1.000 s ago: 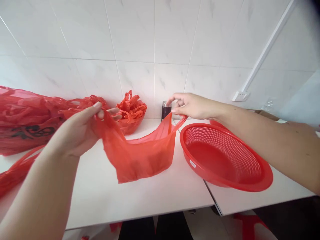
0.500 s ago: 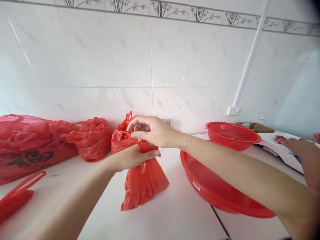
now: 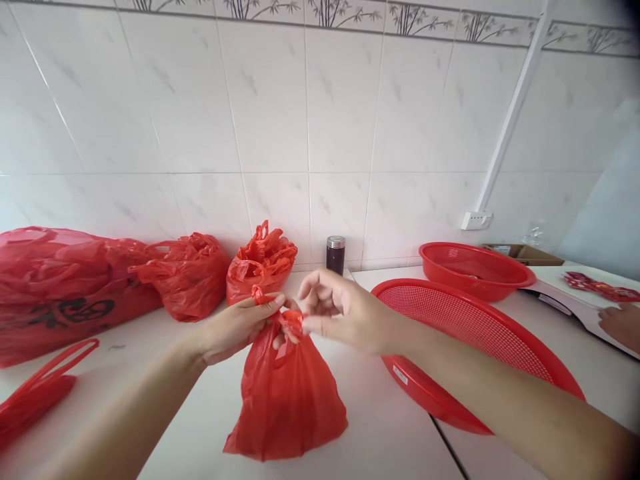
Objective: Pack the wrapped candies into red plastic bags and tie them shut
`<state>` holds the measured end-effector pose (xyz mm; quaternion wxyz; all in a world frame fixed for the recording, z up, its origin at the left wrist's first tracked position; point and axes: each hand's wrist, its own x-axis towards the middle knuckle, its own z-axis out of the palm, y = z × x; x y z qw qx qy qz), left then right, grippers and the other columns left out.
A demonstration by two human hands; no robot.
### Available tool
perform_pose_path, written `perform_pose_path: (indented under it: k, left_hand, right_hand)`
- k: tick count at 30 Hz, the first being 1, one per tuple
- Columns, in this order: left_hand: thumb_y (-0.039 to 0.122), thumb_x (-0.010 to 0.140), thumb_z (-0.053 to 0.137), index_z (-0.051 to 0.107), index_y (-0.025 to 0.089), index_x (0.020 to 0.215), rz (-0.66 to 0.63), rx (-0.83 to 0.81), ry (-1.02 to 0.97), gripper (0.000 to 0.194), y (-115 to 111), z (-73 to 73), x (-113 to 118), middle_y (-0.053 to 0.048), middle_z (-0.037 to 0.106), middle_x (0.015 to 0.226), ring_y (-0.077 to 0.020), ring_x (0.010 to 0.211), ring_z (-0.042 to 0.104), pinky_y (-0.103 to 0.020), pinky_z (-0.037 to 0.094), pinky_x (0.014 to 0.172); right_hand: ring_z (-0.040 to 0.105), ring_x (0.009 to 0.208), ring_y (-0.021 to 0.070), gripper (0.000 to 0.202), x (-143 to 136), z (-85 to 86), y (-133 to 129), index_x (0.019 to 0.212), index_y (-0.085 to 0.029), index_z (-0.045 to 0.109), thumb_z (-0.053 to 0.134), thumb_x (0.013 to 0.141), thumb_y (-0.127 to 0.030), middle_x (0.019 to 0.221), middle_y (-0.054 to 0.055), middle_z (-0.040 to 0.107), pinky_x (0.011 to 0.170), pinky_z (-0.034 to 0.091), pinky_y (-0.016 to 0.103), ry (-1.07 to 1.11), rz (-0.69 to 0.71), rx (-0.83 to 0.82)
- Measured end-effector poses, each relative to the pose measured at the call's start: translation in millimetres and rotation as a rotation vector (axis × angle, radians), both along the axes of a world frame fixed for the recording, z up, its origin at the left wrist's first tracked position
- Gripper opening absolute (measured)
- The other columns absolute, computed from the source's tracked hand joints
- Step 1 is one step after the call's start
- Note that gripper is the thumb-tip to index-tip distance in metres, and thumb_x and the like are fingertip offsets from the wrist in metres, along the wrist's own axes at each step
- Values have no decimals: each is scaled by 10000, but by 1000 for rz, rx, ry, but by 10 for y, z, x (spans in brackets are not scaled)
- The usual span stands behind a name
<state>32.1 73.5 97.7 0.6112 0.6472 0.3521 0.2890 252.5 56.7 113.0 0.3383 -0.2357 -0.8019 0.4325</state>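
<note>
Gripping, left hand: closed around the gathered neck of the red bag, with thumb laid across the near side and fingers partly hidden behind the plastic.
Right hand: bent in from the right, with thumb tip touching the twisted handle loop and fingers curled above; not possible to tell whether clamped on it.
Spacing of the hands: just beside each other, with the loop in between.
Red bag: directly below both hands, upright, narrow at the neck, widening to a broad base over the white surface; contact between base and surface not clear.
Handle end: standing above the left hand, left of the loop.
Behind the hands: stuffed bag and dark bottle, near the tiled wall.
Left side: crumpled bag, large bag with black character, looped bag.
Right side: near basket, partly covered by the right forearm; far basket behind; red packets near another person's hand.
</note>
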Motion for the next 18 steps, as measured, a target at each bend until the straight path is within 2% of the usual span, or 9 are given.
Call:
perform_pose_path:
  k: [2, 3, 6, 9, 12, 15, 18]
  left_hand:
    - [434, 906, 494, 671, 179, 806, -43, 68, 76, 326, -38, 27, -40, -48, 649, 758, -161, 682, 561, -305, 442, 670]
    - [414, 890, 526, 685, 189, 798, -56, 117, 147, 291, -60, 42, -50, -34, 636, 742, -158, 685, 550, -302, 440, 679]
    - [339, 831, 596, 708, 240, 843, -57, 284, 383, 150, -117, 64, -18, -3, 625, 760, -160, 710, 538, -287, 430, 681]
    - [156, 765, 532, 640, 236, 751, 70, 486, 575, 135, -145, 12, 69, 19, 566, 694, -139, 618, 473, -253, 365, 549]
    - [27, 660, 420, 479, 225, 667, 295, 785, 711, 207, -124, -101, 116, 29, 501, 645, -127, 554, 413, -237, 298, 482]
    - [8, 699, 372, 471, 234, 767, 432, 1059, 699, 257, -79, -222, 96, -1, 579, 830, -135, 635, 506, -234, 365, 527]
    - [66, 799, 383, 518, 248, 934, 443, 1152, 650, 264, -64, -290, 84, -40, 602, 1057, -164, 823, 600, -254, 445, 634]
  right_hand:
    - [557, 812, 116, 200, 28, 14, -144, 983, -253, 521, 637, 821, -243, 843, -33, 559, 803, 474, 302, -46, 75, -3]
    - [564, 829, 121, 186, 31, 2, -178, 986, -255, 535, 635, 830, -260, 853, -28, 570, 834, 468, 313, -42, 70, 28]
    - [576, 941, 140, 202, -20, -128, -109, 1093, -275, 541, 546, 904, -348, 957, 1, 602, 929, 429, 338, 105, -88, 104]
    - [561, 1022, 162, 321, -138, -359, 101, 1247, -305, 486, 424, 959, -432, 1038, 23, 608, 954, 412, 359, 143, -169, -6]
    - [577, 928, 178, 374, -252, -590, 268, 1260, -305, 493, 411, 949, -496, 969, 22, 606, 887, 449, 367, 146, -191, -148]
    - [595, 798, 169, 380, -319, -733, 332, 1267, -324, 481, 478, 923, -484, 894, 3, 609, 788, 484, 354, 219, -139, -299]
    - [606, 817, 161, 323, -354, -762, 327, 1187, -312, 543, 552, 892, -443, 916, -4, 621, 791, 487, 336, 272, -13, -361]
